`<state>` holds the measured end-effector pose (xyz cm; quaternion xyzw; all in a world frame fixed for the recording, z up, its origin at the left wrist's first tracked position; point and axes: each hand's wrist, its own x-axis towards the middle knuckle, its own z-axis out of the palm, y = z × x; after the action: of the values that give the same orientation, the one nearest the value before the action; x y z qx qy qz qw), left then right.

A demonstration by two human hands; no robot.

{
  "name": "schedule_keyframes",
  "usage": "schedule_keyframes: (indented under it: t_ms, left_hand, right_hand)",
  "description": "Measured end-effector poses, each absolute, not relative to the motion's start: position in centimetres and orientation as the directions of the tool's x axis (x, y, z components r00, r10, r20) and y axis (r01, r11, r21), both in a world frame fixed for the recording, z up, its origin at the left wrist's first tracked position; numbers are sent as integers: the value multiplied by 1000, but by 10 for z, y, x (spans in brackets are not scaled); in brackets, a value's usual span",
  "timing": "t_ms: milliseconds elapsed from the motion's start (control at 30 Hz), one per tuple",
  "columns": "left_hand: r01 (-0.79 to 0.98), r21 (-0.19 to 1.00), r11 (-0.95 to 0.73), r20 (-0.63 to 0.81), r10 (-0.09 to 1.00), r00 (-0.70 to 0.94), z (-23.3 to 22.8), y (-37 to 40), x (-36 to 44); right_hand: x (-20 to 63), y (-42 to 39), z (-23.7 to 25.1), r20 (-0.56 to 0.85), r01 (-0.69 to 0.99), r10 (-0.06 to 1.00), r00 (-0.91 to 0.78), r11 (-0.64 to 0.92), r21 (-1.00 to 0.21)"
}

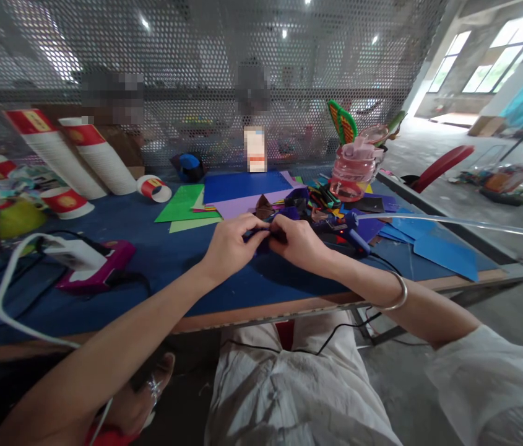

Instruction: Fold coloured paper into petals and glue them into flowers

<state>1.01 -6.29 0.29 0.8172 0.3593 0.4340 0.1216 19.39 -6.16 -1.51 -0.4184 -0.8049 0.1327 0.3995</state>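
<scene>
Both hands pinch a small dark purple piece (265,237) over the blue table (159,260): left hand (229,243) and right hand (299,243) closed on it. Risk, probably: glue gun (358,238) w/ cord lies just right; wrist could snag it.

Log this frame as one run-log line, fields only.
left hand: pinching dark purple piece | right hand: pinching same piece | over blue table | nearby: blue-handled tool, pink jar
</scene>
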Motion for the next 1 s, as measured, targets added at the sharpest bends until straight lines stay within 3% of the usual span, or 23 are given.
schedule_keyframes:
  t_ms: [167, 367, 567, 1000]
  left_hand:
    - [486, 563, -668, 664, 716, 215, 2, -61, 9]
    - [352, 694, -628, 640, 762, 100, 4, -59, 8]
    - [262, 779, -569, 561, 820, 113, 3, -56, 8]
    - [226, 807, -546, 518, 837, 176, 6, -59, 5]
  right_hand:
    - [191, -61, -15, 541, 468, 805, -242, 586, -662]
    - [188, -60, -21, 464, 256, 867, -181, 497, -829]
    - [187, -61, -18, 507, 136, 844, -176, 530, -837]
    - [191, -61, -15, 554, 124, 804, -215, 586, -801]
